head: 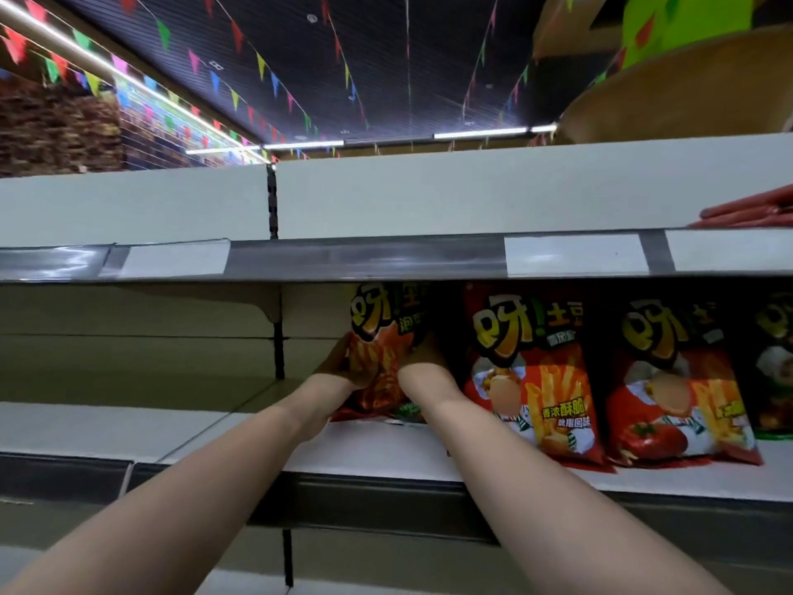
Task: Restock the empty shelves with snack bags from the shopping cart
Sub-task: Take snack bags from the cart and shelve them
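An orange-red snack bag (379, 358) stands upright on the white middle shelf (377, 448), deep under the shelf above. My left hand (339, 365) grips its left edge and my right hand (422, 358) grips its right edge; both forearms reach in from below. To its right stand two red snack bags with fries pictured, one (532, 371) beside my right arm and another (673, 380) further right. A dark green bag (772, 362) shows at the right edge. The shopping cart is out of view.
The upper shelf's grey price rail (364, 255) with white labels crosses the view just above my hands. Red packets (746, 212) lie on that upper shelf at far right. The shelf part left of the upright post (279, 350) holds no bags.
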Demonstrator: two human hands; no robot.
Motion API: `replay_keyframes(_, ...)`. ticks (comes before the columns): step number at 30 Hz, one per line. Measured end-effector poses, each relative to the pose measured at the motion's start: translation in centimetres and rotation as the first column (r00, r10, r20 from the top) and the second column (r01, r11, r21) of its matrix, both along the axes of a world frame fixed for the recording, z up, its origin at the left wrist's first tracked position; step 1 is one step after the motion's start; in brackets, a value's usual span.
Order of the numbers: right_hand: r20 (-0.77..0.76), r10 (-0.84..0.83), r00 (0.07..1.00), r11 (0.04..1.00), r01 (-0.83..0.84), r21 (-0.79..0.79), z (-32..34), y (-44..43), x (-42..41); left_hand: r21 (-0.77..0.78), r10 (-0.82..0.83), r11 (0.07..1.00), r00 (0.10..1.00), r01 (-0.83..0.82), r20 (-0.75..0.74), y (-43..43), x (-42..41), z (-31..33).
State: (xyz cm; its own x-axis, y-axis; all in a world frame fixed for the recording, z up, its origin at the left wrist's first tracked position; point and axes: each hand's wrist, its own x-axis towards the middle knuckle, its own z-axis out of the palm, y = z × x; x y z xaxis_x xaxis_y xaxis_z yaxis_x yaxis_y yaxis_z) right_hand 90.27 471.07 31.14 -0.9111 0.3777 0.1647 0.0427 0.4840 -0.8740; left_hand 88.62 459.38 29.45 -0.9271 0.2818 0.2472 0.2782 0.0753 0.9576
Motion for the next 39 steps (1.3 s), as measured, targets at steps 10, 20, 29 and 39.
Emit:
replay_keyframes(10, -0.241, 0.012, 0.97, 0.957, 0.059, 0.286, 0.7, -1.3, 4.2, -0.078, 0.305, 0.95, 0.951, -0.302, 0.04, -1.0, 2.8, 1.0)
replay_keyframes(20, -0.637, 0.304, 0.709, 0.938, -0.338, 0.071, -1.2, -5.7, 11.3, -0.046, 0.466, 0.875, 0.863, -0.482, -0.194, -4.8, 13.3, -1.9)
replay_keyframes(29, -0.609, 0.608, 0.509, 0.618, -0.785, -0.039, -9.5, -12.5, 17.0, -0.035, 0.72, 0.69, 0.69, -0.723, -0.077, -10.1, 25.3, -10.1)
replay_keyframes(39, -0.378, 0.841, 0.388, 0.401, -0.915, -0.046, -17.4, -20.4, 21.2, -0.159, 0.87, 0.492, 0.48, -0.856, 0.113, -15.9, 32.8, -16.8)
